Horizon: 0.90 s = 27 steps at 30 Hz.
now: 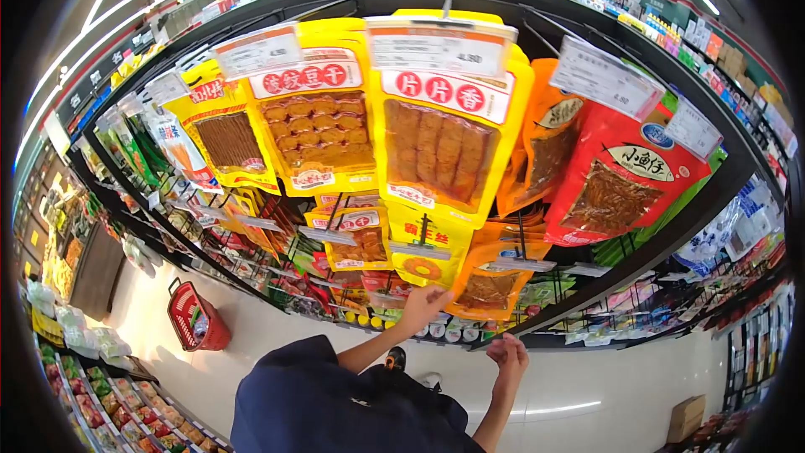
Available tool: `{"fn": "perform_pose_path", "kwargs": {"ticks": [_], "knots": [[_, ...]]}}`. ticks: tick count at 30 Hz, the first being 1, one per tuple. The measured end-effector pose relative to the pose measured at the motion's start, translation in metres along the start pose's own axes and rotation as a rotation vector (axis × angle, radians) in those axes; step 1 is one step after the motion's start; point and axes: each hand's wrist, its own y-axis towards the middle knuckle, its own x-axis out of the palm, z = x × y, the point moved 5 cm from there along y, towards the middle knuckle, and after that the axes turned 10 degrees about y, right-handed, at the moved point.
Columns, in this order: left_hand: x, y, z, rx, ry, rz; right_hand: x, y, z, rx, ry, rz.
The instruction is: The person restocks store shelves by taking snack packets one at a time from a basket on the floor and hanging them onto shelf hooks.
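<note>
My left hand is at the lower row of hanging snack packets, its fingers closed at the left edge of an orange snack packet. Just above that hand hangs a yellow snack packet. Lower and to the right, my right hand is raised below the rack with its fingertips bent together; I see nothing in it. Larger packets hang in the upper row: a yellow one with brown strips, a yellow dried tofu packet and a red small-fish packet.
Price tags stick out on metal hooks before the packets. A black rack bar runs diagonally at the right. On the floor at left stands a red shopping basket with something inside. A cardboard box sits at lower right.
</note>
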Motion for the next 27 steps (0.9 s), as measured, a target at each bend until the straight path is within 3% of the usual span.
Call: {"fn": "perform_pose_path", "kwargs": {"ticks": [6, 8, 12, 14, 19, 27], "knots": [[-0.065, -0.055, -0.033, -0.043, 0.02, -0.129, 0.074, -0.027, 0.017, 0.043, -0.09, -0.117], [-0.091, -0.079, -0.045, -0.06, 0.031, -0.125, 0.104, -0.039, 0.039, 0.113, -0.123, -0.265], [-0.149, -0.118, -0.06, -0.032, 0.186, 0.01, 0.17, -0.078, 0.085, 0.275, -0.197, -0.474], [-0.181, -0.139, -0.068, -0.125, 0.241, 0.079, 0.199, -0.1, 0.109, 0.325, -0.234, -0.528], [-0.256, -0.191, -0.107, -0.251, 0.27, 0.254, 0.266, -0.161, 0.167, 0.444, -0.27, -0.742], [-0.38, -0.271, -0.135, -0.274, 0.262, 0.562, 0.347, -0.249, 0.242, 0.611, -0.417, -1.113]]}}
